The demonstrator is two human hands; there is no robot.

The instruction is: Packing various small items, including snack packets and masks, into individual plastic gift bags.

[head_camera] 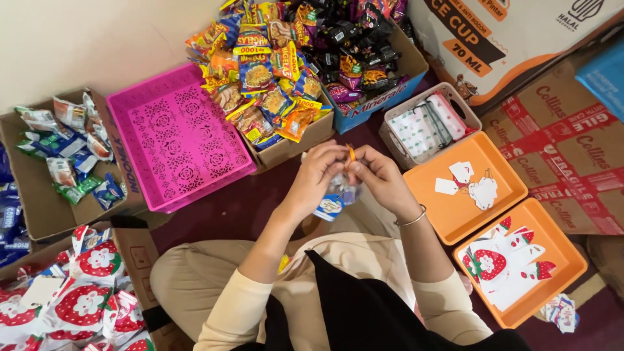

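Both hands, left (317,174) and right (380,177), pinched shut on a small clear snack packet (338,195) above the lap. Nearby: empty pink basket (175,140); orange trays (465,195) holding paper tags and strawberry-print bags (504,263); cardboard box (286,146) heaped with snack packs.

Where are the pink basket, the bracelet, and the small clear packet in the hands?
pink basket (175,136), head view, its perforated floor.
bracelet (412,220), head view, band at the right wrist.
small clear packet (335,198), head view, its lower part below the fingers.

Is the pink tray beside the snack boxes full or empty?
Empty: the pink tray shows only its bare patterned lattice floor, with no packets in it. The hands work in front of it, apart from it.
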